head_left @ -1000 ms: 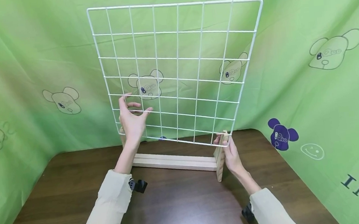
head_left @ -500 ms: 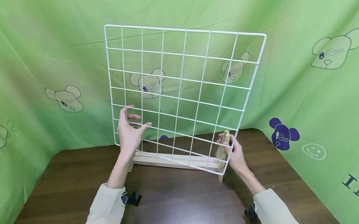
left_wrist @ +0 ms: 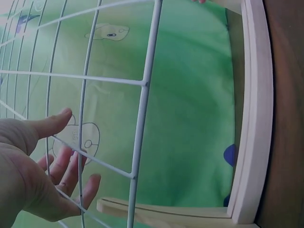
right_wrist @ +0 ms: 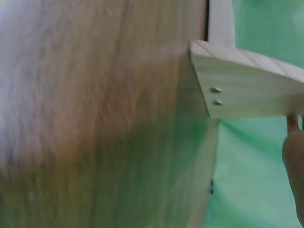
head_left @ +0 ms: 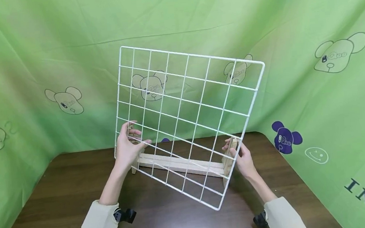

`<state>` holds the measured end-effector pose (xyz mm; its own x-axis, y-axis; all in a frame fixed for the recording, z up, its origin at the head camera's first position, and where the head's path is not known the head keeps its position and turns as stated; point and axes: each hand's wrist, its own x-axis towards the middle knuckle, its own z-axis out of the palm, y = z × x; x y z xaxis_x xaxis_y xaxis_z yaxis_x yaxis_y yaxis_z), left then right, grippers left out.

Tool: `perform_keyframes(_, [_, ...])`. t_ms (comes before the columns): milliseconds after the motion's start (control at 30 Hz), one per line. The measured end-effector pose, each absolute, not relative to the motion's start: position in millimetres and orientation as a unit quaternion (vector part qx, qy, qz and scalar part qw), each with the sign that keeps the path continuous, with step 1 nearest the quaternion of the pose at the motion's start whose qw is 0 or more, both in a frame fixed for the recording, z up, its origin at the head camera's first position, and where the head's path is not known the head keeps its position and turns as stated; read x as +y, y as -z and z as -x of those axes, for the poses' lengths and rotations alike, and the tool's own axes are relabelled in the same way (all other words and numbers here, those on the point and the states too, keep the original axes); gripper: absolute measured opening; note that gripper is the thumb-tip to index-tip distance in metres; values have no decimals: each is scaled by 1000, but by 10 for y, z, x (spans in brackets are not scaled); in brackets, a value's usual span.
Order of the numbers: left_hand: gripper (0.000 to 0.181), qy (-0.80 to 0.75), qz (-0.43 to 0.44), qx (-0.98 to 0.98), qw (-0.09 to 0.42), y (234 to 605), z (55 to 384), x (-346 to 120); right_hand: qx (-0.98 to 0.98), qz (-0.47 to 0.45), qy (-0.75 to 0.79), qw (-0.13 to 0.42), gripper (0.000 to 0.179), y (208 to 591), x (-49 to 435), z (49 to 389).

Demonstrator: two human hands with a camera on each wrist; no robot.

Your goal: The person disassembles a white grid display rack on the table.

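Note:
A white wire grid panel stands tilted over the table, in front of a pale wooden stand. My left hand holds the panel near its lower left part. In the left wrist view, the fingers of my left hand reach through the mesh and the thumb lies along a wire. My right hand grips the upper part of the stand's right end board, right at the panel's right edge. The panel's lower right corner hangs in front of the stand, low over the table.
The dark brown wooden table reaches back to a green printed cloth that hangs at the rear and both sides. Two screw heads show on the end board. A small black camera sits on the left wrist.
The panel has come down and toward me, tilting so its lower right corner drops in front of the stand. My left hand has lowered with it; the right hand stays at the end board.

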<state>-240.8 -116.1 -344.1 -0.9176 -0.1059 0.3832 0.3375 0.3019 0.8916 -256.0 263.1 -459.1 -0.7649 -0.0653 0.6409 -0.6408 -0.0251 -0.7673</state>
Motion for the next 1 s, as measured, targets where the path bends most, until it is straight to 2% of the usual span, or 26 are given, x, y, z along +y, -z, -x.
perform_keyframes(333, [72,558,94,-807,169,3588,2296,-1353,-648,-298,-699,48,30,4457,2819,2518])
perform_keyframes(667, [75,547,104,-815,163,3697,2190,-1630,-624,-356,-693,-65,49,4307,2928,2605])
perform_keyframes(800, [76,551,108,-813,155,3721,2134,-1747,-623,-367,-686,-80,48,4289,2960,2627])
perform_keyframes(1000, [76,541,118,-818,154,3802,2063,-1907,-652,-350,-672,-43,44,4305,2976,2620])
